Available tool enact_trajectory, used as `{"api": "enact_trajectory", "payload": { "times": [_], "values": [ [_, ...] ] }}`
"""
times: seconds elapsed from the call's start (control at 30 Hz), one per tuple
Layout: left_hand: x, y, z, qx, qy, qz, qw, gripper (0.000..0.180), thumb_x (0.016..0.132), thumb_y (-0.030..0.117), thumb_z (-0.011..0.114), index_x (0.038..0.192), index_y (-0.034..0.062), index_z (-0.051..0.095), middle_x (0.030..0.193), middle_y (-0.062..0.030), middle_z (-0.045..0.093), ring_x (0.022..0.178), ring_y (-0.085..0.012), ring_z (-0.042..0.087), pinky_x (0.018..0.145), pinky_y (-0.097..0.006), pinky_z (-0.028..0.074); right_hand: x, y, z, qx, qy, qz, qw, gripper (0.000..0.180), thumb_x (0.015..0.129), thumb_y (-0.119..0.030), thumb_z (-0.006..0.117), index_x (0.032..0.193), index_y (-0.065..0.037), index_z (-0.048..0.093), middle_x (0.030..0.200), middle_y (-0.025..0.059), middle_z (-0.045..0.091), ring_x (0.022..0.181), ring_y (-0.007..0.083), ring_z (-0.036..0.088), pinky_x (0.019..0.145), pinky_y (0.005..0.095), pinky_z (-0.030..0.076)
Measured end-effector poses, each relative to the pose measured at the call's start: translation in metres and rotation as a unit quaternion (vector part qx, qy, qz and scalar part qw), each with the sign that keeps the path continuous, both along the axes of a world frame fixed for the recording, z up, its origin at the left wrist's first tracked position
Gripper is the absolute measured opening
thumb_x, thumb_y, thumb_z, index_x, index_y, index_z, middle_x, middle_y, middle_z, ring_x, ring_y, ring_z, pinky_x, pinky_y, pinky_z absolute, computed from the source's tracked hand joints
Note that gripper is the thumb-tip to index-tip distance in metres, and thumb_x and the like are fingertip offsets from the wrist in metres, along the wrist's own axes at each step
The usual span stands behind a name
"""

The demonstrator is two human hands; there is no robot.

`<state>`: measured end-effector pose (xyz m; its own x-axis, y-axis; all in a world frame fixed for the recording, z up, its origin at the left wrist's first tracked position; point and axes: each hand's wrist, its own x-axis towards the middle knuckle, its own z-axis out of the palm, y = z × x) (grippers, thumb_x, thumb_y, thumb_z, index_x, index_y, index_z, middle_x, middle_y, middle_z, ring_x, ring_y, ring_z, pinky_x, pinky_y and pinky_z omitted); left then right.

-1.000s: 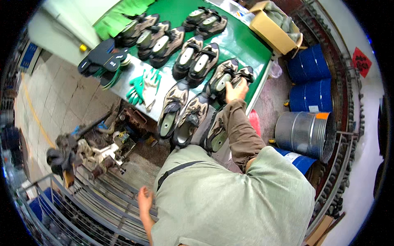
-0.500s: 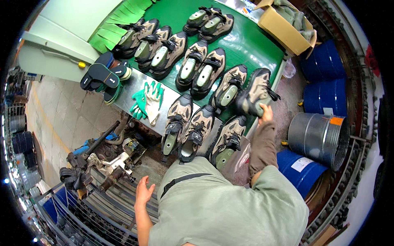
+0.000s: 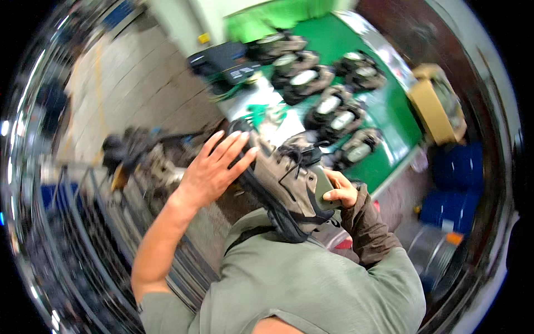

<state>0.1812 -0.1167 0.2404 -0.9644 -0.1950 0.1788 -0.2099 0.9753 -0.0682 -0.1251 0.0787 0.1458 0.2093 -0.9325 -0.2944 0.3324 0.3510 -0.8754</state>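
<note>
In front of my body is a brown-and-black sneaker (image 3: pixel 281 181), its toe up to the left and its sole turned left. A grey-green shoe last (image 3: pixel 324 186) sticks out of its opening. My right hand (image 3: pixel 341 189) is closed on that last, thumb on the near side. My left hand (image 3: pixel 207 172) is open, fingers spread at the toe end and sole edge; whether they press on it is hard to tell. Beyond, several similar sneakers with lasts (image 3: pixel 336 114) stand on a green table (image 3: pixel 397 147), blurred.
Dark insoles (image 3: pixel 219 64) are stacked at the table's left corner, with green-and-white gloves (image 3: pixel 267 115) nearby. A cardboard box (image 3: pixel 425 106) stands far right. Blue drums (image 3: pixel 453 214) and a grey drum (image 3: pixel 431 256) are at right. Machinery (image 3: pixel 158 161) and a metal rack (image 3: pixel 100 222) lie left.
My right hand has brought the sneaker from the table's right side to in front of my body. My left hand has risen to its toe. The view has turned.
</note>
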Motion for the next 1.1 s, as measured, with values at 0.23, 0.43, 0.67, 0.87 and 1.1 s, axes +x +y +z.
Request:
{"api": "enact_trajectory", "payload": {
  "times": [0.23, 0.43, 0.67, 0.87, 1.1],
  "values": [
    [0.212, 0.086, -0.067, 0.182, -0.038, 0.274, 0.944, 0.066, 0.070, 0.007, 0.071, 0.132, 0.0027, 0.046, 0.131, -0.0168, 0.052, 0.125, -0.0334, 0.048, 0.107, -0.045, 0.038, 0.153, -0.117, 0.031, -0.003, -0.112, 0.260, 0.959, 0.071, 0.093, -0.045, 0.052, 0.142, 0.006, 0.041, 0.136, 0.0157, 0.054, 0.124, 0.0235, 0.052, 0.108, 0.0362, 0.036],
    [0.251, 0.193, -0.135, 0.365, 0.147, 0.579, 0.714, 0.088, 0.063, 0.025, 0.086, 0.135, 0.0029, 0.043, 0.133, -0.0195, 0.053, 0.122, -0.0373, 0.052, 0.103, -0.045, 0.044, 0.273, -0.187, 0.003, 0.068, -0.073, 0.277, 0.956, 0.069, 0.098, -0.054, 0.043, 0.138, 0.003, 0.046, 0.126, 0.0182, 0.060, 0.112, 0.0270, 0.061, 0.097, 0.0405, 0.049],
    [0.252, 0.178, -0.172, 0.423, 0.386, 0.600, 0.559, 0.090, 0.062, 0.038, 0.090, 0.130, -0.0021, 0.046, 0.115, -0.0207, 0.065, 0.108, -0.0352, 0.063, 0.093, -0.042, 0.050, 0.384, -0.243, 0.022, -0.031, -0.058, 0.209, 0.976, 0.051, 0.099, -0.041, 0.049, 0.125, 0.002, 0.059, 0.118, 0.0124, 0.064, 0.106, 0.0201, 0.061, 0.095, 0.0335, 0.046],
    [0.264, 0.174, -0.164, 0.475, 0.393, 0.587, 0.524, 0.082, 0.064, 0.031, 0.091, 0.126, -0.0029, 0.049, 0.111, -0.0165, 0.067, 0.104, -0.0274, 0.064, 0.093, -0.038, 0.050, 0.433, -0.239, 0.002, -0.341, 0.383, 0.029, 0.858, 0.035, 0.094, -0.031, 0.063, 0.112, -0.001, 0.065, 0.101, 0.0131, 0.069, 0.094, 0.0197, 0.064, 0.087, 0.0311, 0.048],
    [0.288, 0.161, -0.146, 0.617, 0.527, 0.427, 0.399, 0.065, 0.076, 0.023, 0.084, 0.127, -0.0018, 0.051, 0.111, -0.0102, 0.066, 0.100, -0.0198, 0.064, 0.091, -0.034, 0.050, 0.495, -0.279, 0.055, -0.447, 0.528, 0.085, 0.717, 0.038, 0.090, -0.041, 0.060, 0.106, -0.007, 0.068, 0.103, 0.0181, 0.067, 0.100, 0.0343, 0.064, 0.088, 0.0404, 0.050]
  ]
}}
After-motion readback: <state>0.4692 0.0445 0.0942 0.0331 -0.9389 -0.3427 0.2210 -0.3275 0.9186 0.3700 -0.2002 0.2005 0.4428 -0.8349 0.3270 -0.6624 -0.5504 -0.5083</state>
